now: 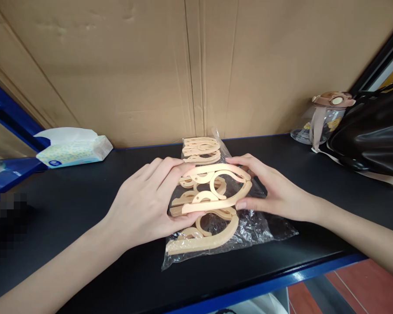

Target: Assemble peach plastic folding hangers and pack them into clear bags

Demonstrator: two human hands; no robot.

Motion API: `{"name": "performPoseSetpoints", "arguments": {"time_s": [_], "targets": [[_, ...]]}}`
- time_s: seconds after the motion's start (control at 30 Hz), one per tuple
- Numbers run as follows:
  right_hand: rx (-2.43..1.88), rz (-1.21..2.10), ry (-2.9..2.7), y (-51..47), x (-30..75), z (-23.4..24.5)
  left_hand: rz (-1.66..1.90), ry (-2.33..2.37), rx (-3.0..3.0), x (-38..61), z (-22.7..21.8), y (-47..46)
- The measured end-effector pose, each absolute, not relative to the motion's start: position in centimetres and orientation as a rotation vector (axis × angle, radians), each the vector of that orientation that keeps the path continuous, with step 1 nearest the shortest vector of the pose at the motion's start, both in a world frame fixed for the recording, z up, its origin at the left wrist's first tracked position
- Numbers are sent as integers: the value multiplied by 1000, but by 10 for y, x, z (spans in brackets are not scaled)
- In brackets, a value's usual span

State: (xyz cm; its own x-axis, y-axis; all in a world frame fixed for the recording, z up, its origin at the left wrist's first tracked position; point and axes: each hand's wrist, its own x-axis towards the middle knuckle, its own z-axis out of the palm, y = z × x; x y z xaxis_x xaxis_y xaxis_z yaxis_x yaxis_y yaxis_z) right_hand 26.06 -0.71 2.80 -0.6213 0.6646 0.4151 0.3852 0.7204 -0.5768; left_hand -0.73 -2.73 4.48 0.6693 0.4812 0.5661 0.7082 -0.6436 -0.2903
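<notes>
A beige folded clothes hanger (227,202) is held level between my two hands over a clear plastic bag (249,231). My left hand (147,198) grips its left ends, fingers over the top and thumb along the near side. At its curved right end, my right hand (271,189) closes with the thumb at the near edge and the fingers at the far edge. Beneath, more folded hangers (209,240) of the same beige lie on or in the bag; I cannot tell which. A stack of them (201,148) sits at the far end.
The black tabletop (85,192) has a blue front edge (265,288). A tissue pack (74,150) lies at the back left. On the right stand a clear water bottle (327,117) with a strap and a black bag (376,131). Cardboard (134,74) forms the back wall.
</notes>
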Motion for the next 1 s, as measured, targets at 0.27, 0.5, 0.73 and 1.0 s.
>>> {"name": "performPoseSetpoints", "arguments": {"time_s": [0.27, 0.5, 0.73, 1.0], "targets": [[-688, -74, -2484, -18, 258, 27, -701, -970, -2429, 3, 41, -37], [-801, -27, -2469, -19, 263, 36, -642, -1188, -2646, 5, 34, -35], [-1101, 170, -2560, 15, 327, 66, -355, -1338, -3017, -10, 19, -22], [-1372, 583, -2789, 8, 326, 71, -165, -1402, -3136, -14, 9, -14]]}}
